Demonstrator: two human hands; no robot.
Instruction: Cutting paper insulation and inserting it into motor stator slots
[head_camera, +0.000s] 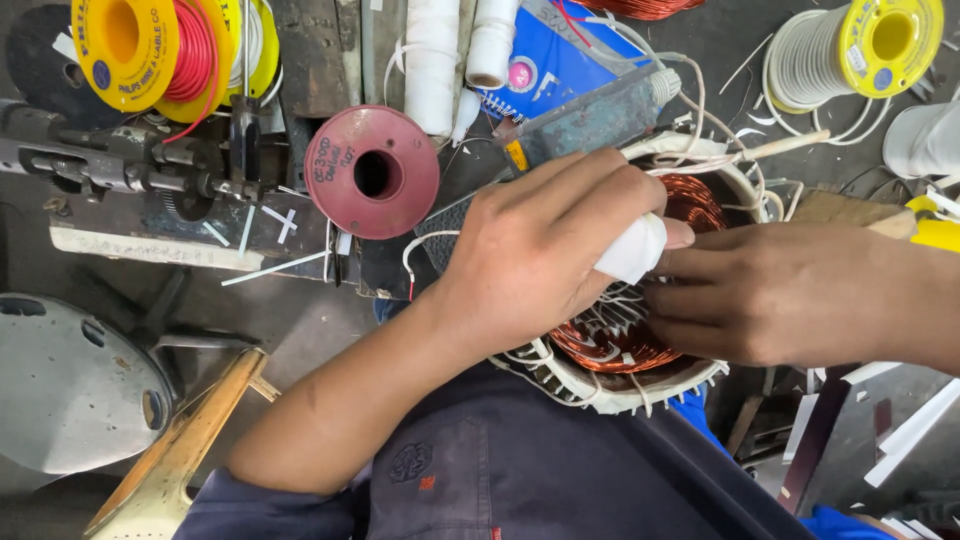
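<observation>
White tape roll (632, 248), over copper-wound stator (640, 340)

stator (640, 345): middle hidden under hands | right hand (790, 295): fingertips hidden | yellow spool (880, 45): top cut off

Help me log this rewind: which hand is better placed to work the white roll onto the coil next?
Left, probably. The left hand pinches the roll right above the coil, while the right hand has only fingertips down among the windings, holding nothing I can see.
</observation>
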